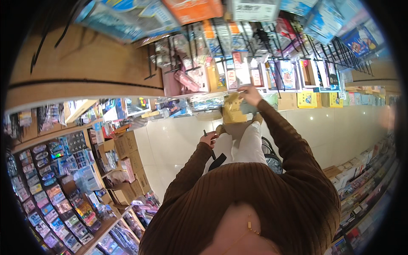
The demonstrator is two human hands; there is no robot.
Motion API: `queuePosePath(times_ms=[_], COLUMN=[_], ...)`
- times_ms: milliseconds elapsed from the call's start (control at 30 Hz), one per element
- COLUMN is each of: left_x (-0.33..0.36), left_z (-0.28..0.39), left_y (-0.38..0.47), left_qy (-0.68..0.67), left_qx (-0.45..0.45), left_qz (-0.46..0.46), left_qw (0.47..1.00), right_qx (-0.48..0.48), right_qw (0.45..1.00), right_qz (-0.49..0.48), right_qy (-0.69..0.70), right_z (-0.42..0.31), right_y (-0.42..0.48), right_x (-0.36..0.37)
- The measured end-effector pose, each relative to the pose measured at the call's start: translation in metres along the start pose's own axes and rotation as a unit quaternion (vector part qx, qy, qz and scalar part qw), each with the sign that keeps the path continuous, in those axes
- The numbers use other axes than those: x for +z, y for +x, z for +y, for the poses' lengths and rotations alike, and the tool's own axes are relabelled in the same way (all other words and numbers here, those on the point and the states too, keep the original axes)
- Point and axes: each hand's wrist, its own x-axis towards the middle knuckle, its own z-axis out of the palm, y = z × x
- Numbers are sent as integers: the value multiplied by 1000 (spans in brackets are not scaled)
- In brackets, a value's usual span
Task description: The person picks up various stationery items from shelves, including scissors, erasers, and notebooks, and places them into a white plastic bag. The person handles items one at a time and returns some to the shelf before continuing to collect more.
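Note:
My left hand (209,140) is closed around a slim dark pen (205,132), low in front of my left leg. My right hand (251,95) reaches forward to the front edge of the display shelf. Its fingertips are at the upper right edge of a yellow exercise book (234,110) with printed characters on its cover. A grey-green sheet or booklet (248,107) lies just below that hand; whether the fingers grip it cannot be made out. Above the fingers are shallow display boxes (236,76) of small packaged goods.
Black display hooks (220,38) jut out over the boxes. More yellow books (307,99) line the low shelf on the right. Cardboard cartons (126,146) and racks of packaged goods (54,197) stand on the left. A black round-framed object (273,162) is beside my right leg.

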Motion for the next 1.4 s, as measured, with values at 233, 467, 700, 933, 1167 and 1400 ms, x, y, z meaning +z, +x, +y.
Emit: queuePosePath(times_ms=[233, 467, 700, 933, 1167, 1400], left_x=[-60, -117, -115, -60, -12, 4], left_z=[-19, -59, -65, 30, 104, 99], left_y=[-13, -7, -5, -19, -49, -93], left_qy=[-103, -212, -231, -22, -160, -201], left_qx=[-2, -33, -9, 255, 229, 199], left_qz=[35, 68, 39, 29, -96, -281], left_qw=[994, 974, 972, 966, 955, 917], right_qx=[192, 220, 203, 137, -11, -330], right_qw=[950, 890, 878, 984, 980, 934], right_qz=[207, 193, 192, 40, 90, 112], right_qy=[-137, -351, -388, 109, 177, -76], right_z=[-68, -102, -86, -101, -182, -242], right_y=[53, 111, 125, 43, -68, -121], right_x=[124, 93, 84, 98, 105, 91])
